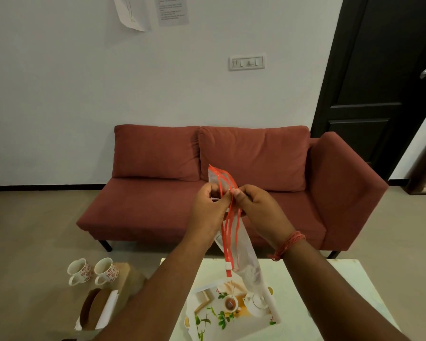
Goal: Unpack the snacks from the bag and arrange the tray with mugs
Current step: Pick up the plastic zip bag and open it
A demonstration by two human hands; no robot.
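I hold a clear zip bag [244,244] with red seal strips up in front of me, its mouth edge pinched between both hands. My left hand [208,207] grips one side of the top and my right hand [258,207] grips the other. The bag hangs down over a printed tray [231,311] with a tea picture, which lies on the pale table [354,291]. Two white mugs [94,270] with red flowers stand side by side at the lower left on a wooden stool [130,271].
A brown paper bag [96,308], open at the top, stands below the mugs. A red sofa [207,193] faces me beyond the table. A dark door [384,82] is at the right.
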